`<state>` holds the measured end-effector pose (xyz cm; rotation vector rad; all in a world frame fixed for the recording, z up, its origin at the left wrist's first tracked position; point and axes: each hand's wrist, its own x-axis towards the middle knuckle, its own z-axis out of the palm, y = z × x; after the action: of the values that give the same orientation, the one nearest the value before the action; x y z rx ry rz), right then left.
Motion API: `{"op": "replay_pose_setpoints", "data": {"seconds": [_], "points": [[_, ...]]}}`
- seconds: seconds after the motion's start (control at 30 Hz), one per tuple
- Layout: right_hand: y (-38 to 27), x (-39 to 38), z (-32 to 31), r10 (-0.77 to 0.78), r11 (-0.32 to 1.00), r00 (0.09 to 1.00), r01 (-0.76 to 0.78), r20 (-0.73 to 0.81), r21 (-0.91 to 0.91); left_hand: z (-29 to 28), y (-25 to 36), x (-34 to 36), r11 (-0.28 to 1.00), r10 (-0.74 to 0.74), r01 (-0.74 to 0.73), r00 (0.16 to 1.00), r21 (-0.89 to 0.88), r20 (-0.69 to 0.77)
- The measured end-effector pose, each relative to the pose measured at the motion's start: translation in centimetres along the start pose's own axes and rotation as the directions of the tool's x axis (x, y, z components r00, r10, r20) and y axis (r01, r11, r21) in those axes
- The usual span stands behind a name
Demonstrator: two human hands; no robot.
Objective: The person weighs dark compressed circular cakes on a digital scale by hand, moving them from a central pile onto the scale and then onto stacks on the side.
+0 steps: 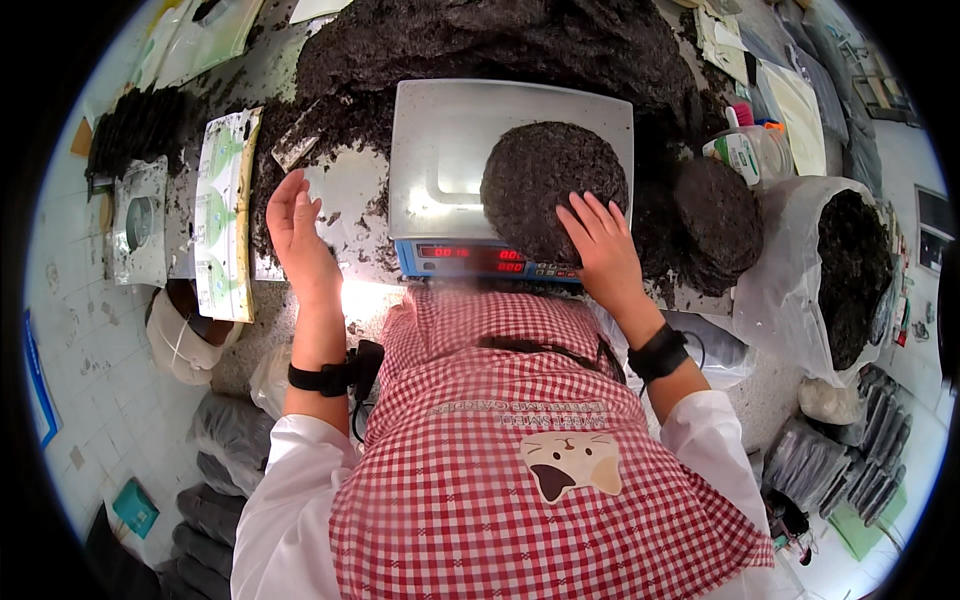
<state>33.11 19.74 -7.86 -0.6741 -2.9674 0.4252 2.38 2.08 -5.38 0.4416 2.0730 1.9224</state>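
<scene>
A round dark cake of dried seaweed (545, 175) lies on the metal pan of a digital scale (450, 150). My right hand (600, 245) rests flat on the cake's near edge, fingers spread. My left hand (295, 225) hovers open over the littered steel table (345, 200), left of the scale, holding nothing. A second round seaweed cake (715, 215) sits on the table to the right of the scale. Both wrists wear black bands.
A big heap of loose dark seaweed (500, 40) fills the table behind the scale. A white sack (800, 270) full of seaweed stands at the right. Flat printed bags (225, 210) lie at the left. A plastic bottle (745, 150) stands behind the second cake.
</scene>
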Motion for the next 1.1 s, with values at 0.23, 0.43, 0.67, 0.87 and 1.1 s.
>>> {"op": "replay_pose_setpoints", "data": {"seconds": [0.23, 0.43, 0.67, 0.87, 1.1], "points": [[3.2, -2.2, -6.9, 0.627, 0.715, 0.701, -0.345, -0.340, 0.608, 4.3, 2.3, -0.2, 0.993, 0.106, -0.111, 0.988, 0.034, 0.112], [15.7, -8.1, -6.4, 0.971, 0.177, 0.147, 0.089, -0.188, 0.980, 17.5, 6.2, -4.7, 0.837, 0.364, -0.545, 0.619, 0.047, 0.696], [24.0, -24.9, 2.6, 0.981, -0.023, -0.194, -0.059, 0.011, 0.998, 36.2, 7.8, -12.3, 0.554, 0.285, -0.816, -0.001, -0.165, 0.959], [29.5, -27.9, 7.6, 0.896, -0.438, -0.116, -0.071, 0.428, 0.896, 46.8, -0.7, -15.1, 0.534, -0.034, -0.828, 0.183, 0.173, 0.983], [31.2, -26.5, 9.1, 0.849, -0.520, 0.308, 0.341, 0.430, 0.783, 47.6, -3.2, -20.0, 0.451, -0.200, -0.877, 0.081, 0.165, 0.976]]}}
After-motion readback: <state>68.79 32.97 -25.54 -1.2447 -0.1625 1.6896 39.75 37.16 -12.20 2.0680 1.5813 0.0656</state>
